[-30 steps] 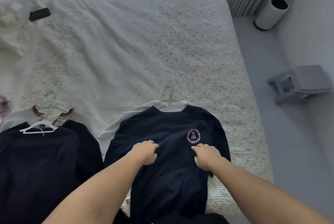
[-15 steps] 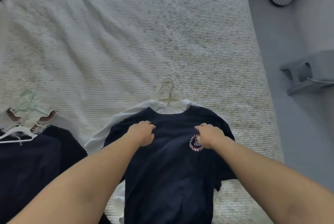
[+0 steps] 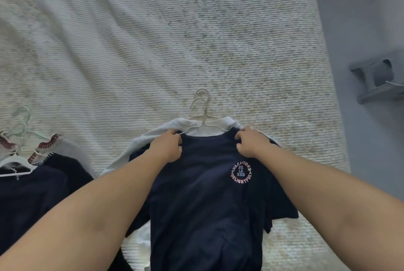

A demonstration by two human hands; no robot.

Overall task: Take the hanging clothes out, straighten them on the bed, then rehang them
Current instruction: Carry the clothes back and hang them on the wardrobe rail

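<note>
Presently straightening: navy T-shirt (image 3: 203, 200) flat on bed (image 3: 153, 41), left hand (image 3: 167, 148) and right hand (image 3: 249, 143) grasping its shoulders below hanger (image 3: 202, 115). Rehanging outstanding.

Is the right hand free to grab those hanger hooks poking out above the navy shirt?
Probably not at once: the right hand is gripping the navy shirt's shoulder. Nothing covers the hanger hooks on the bed, so after letting go the way looks free.
</note>
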